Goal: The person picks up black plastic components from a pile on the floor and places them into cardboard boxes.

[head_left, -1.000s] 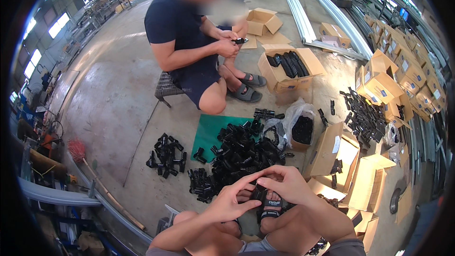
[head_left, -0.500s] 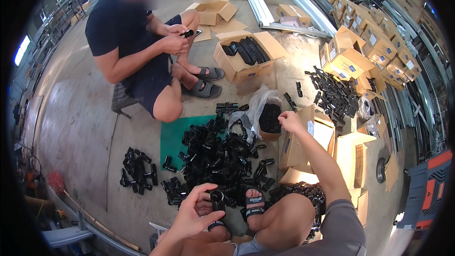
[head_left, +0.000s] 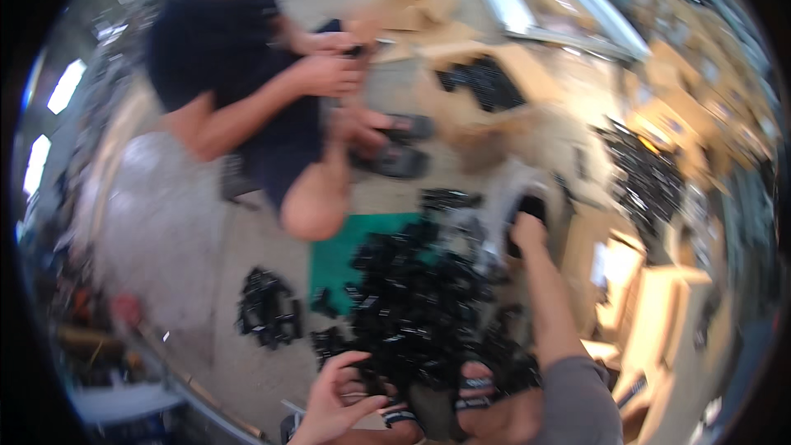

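Observation:
My left hand [head_left: 339, 395] is low in the view, thumb and fingers curled around a black pipe fitting [head_left: 375, 382], which motion blur softens. Farther forward and to the right, my right hand [head_left: 528, 235] reaches down into a box of small black parts [head_left: 532, 204]. Its fingers are hidden or smeared there. Clear plastic film [head_left: 512, 184] stands up along that box's left side. Between my hands a large heap of black fittings [head_left: 416, 297] spreads over the floor and a green mat [head_left: 329, 251].
A seated co-worker's hands [head_left: 329, 70] hold a small black part, front left. A smaller group of fittings [head_left: 268, 309] lies left of the mat. Ahead stands an open carton of black parts [head_left: 486, 128]. More black parts [head_left: 647, 173] and opened cartons [head_left: 651, 321] crowd the right.
My right hand has gone from the rim of the small-parts box down into it. The view has swung left and blurred, so the scene sits farther right. My left hand keeps its fitting.

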The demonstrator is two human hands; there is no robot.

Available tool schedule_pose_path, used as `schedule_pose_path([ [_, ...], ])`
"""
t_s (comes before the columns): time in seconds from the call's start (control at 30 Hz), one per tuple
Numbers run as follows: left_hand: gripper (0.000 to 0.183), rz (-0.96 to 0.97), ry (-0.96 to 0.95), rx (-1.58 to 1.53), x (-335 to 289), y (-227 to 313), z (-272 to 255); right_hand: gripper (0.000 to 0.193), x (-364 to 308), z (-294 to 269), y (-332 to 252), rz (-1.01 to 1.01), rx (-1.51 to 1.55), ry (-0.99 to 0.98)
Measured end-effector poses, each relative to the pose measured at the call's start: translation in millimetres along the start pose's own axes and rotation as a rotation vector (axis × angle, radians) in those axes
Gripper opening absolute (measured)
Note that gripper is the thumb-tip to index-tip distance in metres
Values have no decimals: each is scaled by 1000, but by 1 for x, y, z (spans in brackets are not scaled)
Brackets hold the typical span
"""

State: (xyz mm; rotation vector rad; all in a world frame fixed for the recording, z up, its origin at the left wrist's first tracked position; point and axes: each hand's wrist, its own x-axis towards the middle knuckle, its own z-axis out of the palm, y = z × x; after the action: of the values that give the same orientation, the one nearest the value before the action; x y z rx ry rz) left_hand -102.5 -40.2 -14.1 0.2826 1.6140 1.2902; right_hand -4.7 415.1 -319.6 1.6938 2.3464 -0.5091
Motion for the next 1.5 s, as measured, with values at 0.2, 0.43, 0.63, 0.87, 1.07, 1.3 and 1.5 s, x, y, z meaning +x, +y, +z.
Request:
schedule_pose_path([
  [0.2, 70, -27, -124, -14, 25, 2, 7, 17, 7, 32, 64, -77, 147, 333],
  [0.43, 63, 48, -33, 79, 16, 2, 13, 10, -18, 0, 41, -142, 396, 401],
  [0.63, 61, 346, 32, 502, 13, 11, 21, 14, -119, -90, 10, -405, 834, 348],
  [0.87, 69, 678, 115, 861, 15, 6, 21, 16, -300, -192, -47, -933, 858, 178],
  [1.07, 97, 497, 57, 996, 4, 3, 33, 15, -357, -206, -72, -1325, 493, 55],
  [1.3, 96, 535, 5, 994, -14, 4, 44, 11, -369, -188, -81, -1524, 146, 145],
  [1.5, 80, 511, 23, 952, -15, 5, 36, 12, -376, -180, -81, -1548, 47, 263],
])
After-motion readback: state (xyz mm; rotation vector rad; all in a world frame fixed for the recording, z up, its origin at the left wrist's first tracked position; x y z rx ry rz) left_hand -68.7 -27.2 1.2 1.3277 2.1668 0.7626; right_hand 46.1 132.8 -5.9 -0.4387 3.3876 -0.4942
